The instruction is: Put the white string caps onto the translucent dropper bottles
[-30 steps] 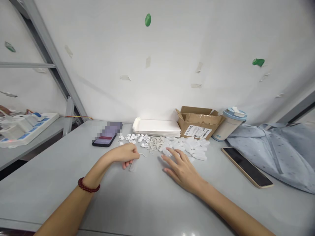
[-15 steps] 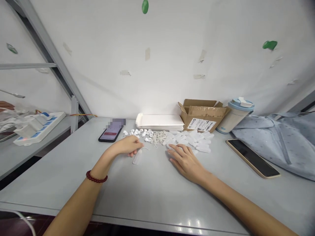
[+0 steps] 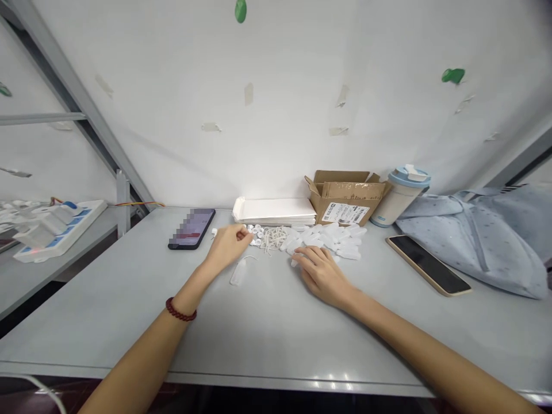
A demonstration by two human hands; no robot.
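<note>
My left hand (image 3: 229, 246) is over the left part of a heap of small white plastic caps (image 3: 257, 232); its fingers are curled into a pinch, and what lies between them is hidden. Just below it, a translucent plastic tube (image 3: 238, 272) with a thin white string at its top end lies on the table. My right hand (image 3: 324, 275) rests at the near edge of a heap of translucent plastic tubes (image 3: 345, 238), fingers bent together, with the tip of one tube showing at its fingertips. Between caps and tubes sits a tangle of short white strings (image 3: 274, 237).
Behind the heaps stand a stack of flat white boxes (image 3: 276, 210), an open cardboard box (image 3: 351, 198) and a leaning blue-lidded cup (image 3: 401, 195). Phones lie left (image 3: 193, 227) and right (image 3: 426, 264). A pale blue cloth bag (image 3: 470, 236) and a power strip (image 3: 64, 230) flank the table.
My left hand has left the tube with the string and moved up to the caps. The fingers of my right hand have drawn together at the tubes. The view has shifted slightly.
</note>
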